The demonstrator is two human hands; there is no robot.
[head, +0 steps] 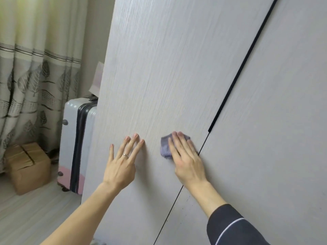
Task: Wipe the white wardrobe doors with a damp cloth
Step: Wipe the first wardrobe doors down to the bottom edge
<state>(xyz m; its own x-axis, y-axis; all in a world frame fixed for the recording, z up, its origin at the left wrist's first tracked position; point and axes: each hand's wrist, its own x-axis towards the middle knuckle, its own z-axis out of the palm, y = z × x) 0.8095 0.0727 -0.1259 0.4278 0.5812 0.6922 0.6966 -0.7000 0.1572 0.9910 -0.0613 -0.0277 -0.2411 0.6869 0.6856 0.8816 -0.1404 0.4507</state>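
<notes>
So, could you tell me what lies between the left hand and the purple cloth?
In the head view, only bare wardrobe door separates the left hand from the purple cloth.

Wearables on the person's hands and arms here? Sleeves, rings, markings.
Left hand has a thin silver-toned ring on one finger; its forearm is bare, no sleeve in view. Right hand shows no ring; its arm has a dark navy sleeve with a thin pale stripe curving across it.

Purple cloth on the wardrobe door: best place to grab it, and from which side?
Pinch the cloth at its bunched left edge, coming from the left. The right hand presses flat over most of it and the door backs it, so mainly that edge is free. The left hand rests open beside it.
</notes>
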